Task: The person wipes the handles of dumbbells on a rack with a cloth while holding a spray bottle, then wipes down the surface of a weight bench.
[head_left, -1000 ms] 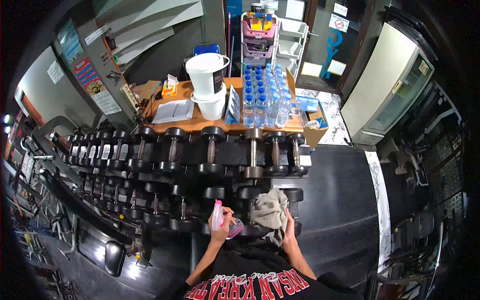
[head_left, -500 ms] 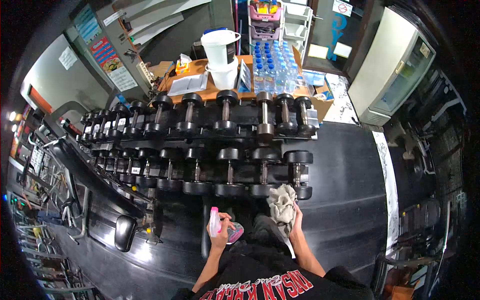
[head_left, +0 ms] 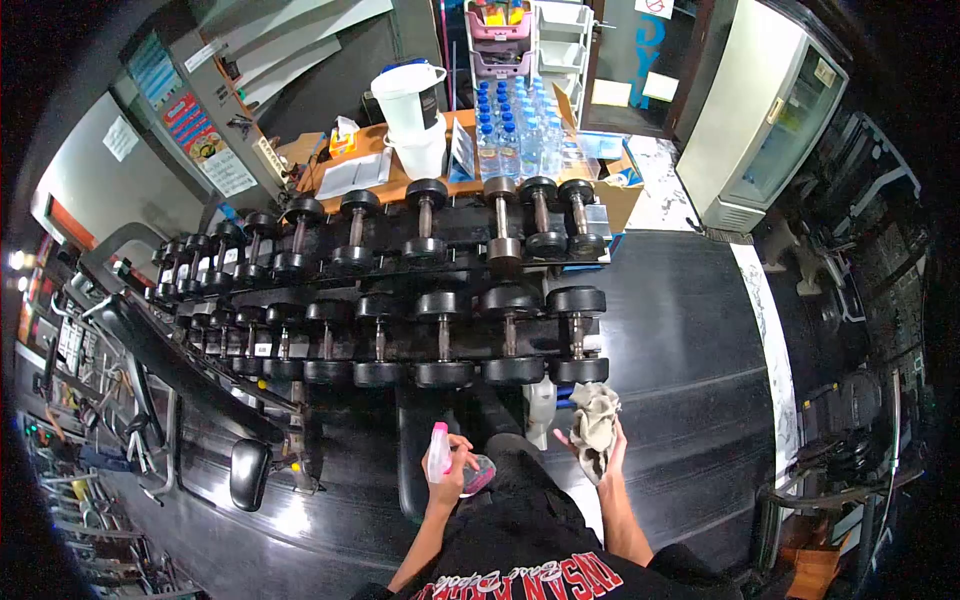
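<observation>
My left hand (head_left: 452, 472) is wrapped round a spray bottle (head_left: 438, 452) with a pink nozzle and a clear body with pink at its base. A crumpled grey cloth (head_left: 596, 425) is held in my right hand (head_left: 614, 460), just below the right end of the dumbbell rack. The nearest dumbbell (head_left: 577, 335) on the lower tier lies beyond the cloth. Black dumbbells stand in two rows, and one on the upper tier (head_left: 502, 222) has silver metal ends.
Behind the rack, a wooden table (head_left: 375, 135) bears white buckets (head_left: 418, 145), papers and water bottles (head_left: 520, 130). A glass-door fridge (head_left: 760, 120) stands at the right. A padded bench (head_left: 180, 370) is at the left.
The rack and table have shifted left in view. My right hand and the cloth now appear farther right and slightly lower, apart from the nearest dumbbell. A white shoe now shows beneath the rack.
</observation>
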`<action>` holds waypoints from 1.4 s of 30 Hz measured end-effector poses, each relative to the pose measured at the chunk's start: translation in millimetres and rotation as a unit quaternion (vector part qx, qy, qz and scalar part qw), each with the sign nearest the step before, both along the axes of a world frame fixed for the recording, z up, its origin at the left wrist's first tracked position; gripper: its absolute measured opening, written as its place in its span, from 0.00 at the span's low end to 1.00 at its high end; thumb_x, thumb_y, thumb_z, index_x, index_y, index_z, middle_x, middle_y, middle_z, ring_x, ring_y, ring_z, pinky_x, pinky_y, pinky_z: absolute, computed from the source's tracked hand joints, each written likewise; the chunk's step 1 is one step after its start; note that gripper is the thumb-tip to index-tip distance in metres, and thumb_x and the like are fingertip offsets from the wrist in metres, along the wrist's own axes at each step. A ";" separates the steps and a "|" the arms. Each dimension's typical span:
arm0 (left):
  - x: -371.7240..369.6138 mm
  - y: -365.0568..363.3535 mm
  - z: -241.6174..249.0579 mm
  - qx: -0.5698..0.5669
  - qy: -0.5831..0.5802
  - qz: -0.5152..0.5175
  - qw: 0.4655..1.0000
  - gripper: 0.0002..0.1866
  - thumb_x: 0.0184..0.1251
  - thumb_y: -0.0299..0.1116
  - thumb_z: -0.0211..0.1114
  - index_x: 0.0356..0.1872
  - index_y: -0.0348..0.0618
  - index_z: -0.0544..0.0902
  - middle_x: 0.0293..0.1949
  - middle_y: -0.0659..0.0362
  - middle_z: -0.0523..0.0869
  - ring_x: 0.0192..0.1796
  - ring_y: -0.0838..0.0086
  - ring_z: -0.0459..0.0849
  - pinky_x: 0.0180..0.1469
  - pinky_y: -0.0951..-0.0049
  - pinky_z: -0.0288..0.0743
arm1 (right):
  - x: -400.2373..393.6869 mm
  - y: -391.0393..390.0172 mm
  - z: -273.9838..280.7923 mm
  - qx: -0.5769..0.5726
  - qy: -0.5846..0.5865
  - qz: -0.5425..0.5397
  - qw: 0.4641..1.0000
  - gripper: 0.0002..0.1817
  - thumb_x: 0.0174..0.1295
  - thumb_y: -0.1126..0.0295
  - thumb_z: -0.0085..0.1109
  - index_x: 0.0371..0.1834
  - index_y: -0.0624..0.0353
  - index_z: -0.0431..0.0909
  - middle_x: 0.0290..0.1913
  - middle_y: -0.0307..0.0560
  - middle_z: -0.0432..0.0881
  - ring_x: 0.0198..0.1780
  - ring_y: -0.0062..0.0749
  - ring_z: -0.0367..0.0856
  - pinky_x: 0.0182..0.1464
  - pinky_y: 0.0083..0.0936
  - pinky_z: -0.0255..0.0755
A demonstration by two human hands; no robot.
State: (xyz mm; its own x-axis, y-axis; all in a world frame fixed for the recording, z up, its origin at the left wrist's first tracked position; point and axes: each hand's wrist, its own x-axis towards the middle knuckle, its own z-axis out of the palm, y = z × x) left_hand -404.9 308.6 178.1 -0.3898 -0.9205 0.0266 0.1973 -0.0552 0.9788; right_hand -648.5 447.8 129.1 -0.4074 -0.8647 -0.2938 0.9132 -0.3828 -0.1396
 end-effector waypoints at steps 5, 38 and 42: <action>-13.0 -1.6 3.2 0.013 -0.030 -0.023 0.999 0.03 0.70 0.24 0.58 0.36 0.35 0.74 0.33 0.55 0.80 0.24 0.76 0.82 0.36 0.72 0.80 | -13.7 -18.6 3.9 0.095 -0.007 0.012 0.995 0.28 0.71 0.47 0.40 0.67 0.51 0.66 0.59 0.49 0.77 0.55 0.45 0.78 0.57 0.60 0.72; -195.4 -71.6 -165.4 0.032 -0.151 0.181 0.971 0.04 0.66 0.21 0.60 0.35 0.36 0.73 0.35 0.50 0.82 0.28 0.73 0.82 0.29 0.74 0.78 | -98.2 -435.8 -200.9 -0.012 0.972 0.202 -0.116 0.20 0.57 0.70 0.56 0.54 0.54 0.81 0.60 0.44 0.76 0.68 0.46 0.66 0.68 0.53 0.58; -179.7 -71.5 -172.8 0.036 -0.142 0.152 0.977 0.04 0.66 0.21 0.61 0.35 0.36 0.73 0.34 0.51 0.82 0.28 0.74 0.82 0.29 0.74 0.78 | -57.4 -467.0 -211.5 0.002 0.885 0.333 -0.326 0.15 0.60 0.67 0.54 0.46 0.53 0.86 0.65 0.43 0.74 0.68 0.47 0.65 0.69 0.56 0.53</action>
State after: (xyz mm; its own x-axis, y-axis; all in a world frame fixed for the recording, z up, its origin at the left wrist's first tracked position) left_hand -584.6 237.1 5.4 -0.0807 -0.9905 -0.1112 -0.0645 -0.1062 0.9923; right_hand -705.9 -19.3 -82.4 0.2996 -0.7589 -0.5782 -0.7230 -0.5760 0.3815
